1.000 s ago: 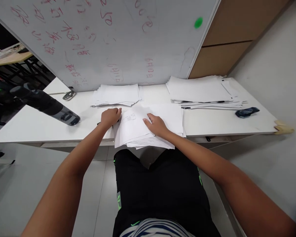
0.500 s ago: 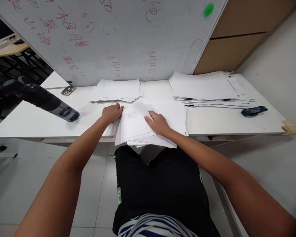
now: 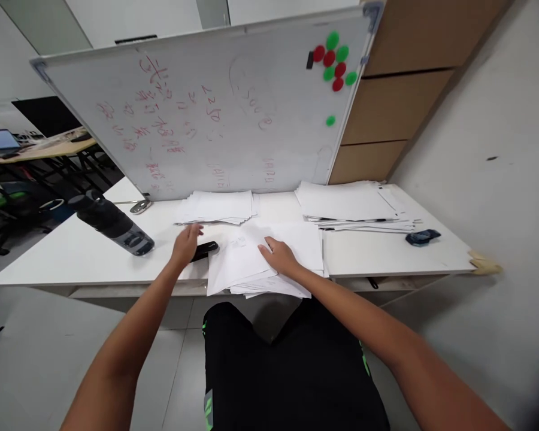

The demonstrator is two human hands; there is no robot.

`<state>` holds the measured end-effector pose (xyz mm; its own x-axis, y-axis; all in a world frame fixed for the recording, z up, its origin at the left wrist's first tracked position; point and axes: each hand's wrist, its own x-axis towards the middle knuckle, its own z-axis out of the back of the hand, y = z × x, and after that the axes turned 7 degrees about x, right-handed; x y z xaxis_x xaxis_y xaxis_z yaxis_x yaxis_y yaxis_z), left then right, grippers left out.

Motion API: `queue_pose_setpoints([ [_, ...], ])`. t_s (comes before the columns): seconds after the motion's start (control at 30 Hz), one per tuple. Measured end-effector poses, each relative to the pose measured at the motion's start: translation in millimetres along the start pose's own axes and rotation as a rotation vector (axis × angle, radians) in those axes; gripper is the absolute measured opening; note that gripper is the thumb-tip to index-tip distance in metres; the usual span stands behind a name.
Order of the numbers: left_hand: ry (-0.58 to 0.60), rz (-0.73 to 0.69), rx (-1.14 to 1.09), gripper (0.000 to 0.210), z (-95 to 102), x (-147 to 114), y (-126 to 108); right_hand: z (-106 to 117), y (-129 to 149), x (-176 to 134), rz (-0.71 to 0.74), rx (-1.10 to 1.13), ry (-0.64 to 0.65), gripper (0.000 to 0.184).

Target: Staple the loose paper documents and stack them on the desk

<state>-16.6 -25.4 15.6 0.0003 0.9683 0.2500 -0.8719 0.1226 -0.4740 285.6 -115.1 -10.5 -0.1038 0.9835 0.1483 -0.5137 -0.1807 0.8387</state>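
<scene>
My right hand rests on a loose pile of white papers, its thumb apart from the fingers. The pile overhangs the desk's front edge, and its lower sheets fan out unevenly. My left hand is off the pile, above the desk, with its fingers partly spread and nothing visible in them. Just right of it lies a black stapler, beside the left edge of the pile. Behind my left hand is a second stack of papers.
A whiteboard with red writing and round magnets stands along the desk's back. A dark bottle and a mouse are at left. Another paper stack and a dark blue item are at right.
My left hand has let go of the papers' left edge and moved left, uncovering the stapler. My right hand stays on the pile. The camera has tilted up, showing more whiteboard.
</scene>
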Motion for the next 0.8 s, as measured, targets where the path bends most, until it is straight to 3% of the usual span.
queue_pose_setpoints([
  [0.07, 0.12, -0.091, 0.231, 0.051, -3.7, -21, 6, -1, 0, 1, -0.021, 0.004, -0.003, 0.027],
  [0.17, 0.048, -0.117, 0.482, 0.049, -13.1, -38, 9, -2, 7, 9, -0.132, 0.002, 0.022, 0.025],
  [0.3, -0.018, -0.067, 0.562, 0.051, -18.2, -35, 8, 13, 32, 29, -0.24, -0.025, 0.12, 0.018],
  [0.5, -0.015, -0.025, 0.535, 0.055, -18.4, -25, 7, 66, 65, 16, -0.07, -0.136, -0.103, 0.016],
  [0.6, -0.03, 0.003, 0.54, 0.053, -21.4, -25, 7, 86, 53, -7, -0.008, 0.09, -0.139, 0.025],
  [0.8, -0.045, -0.017, 0.493, 0.053, -23.1, -27, 8, 87, 13, -36, -0.183, 0.474, -0.09, 0.038],
])
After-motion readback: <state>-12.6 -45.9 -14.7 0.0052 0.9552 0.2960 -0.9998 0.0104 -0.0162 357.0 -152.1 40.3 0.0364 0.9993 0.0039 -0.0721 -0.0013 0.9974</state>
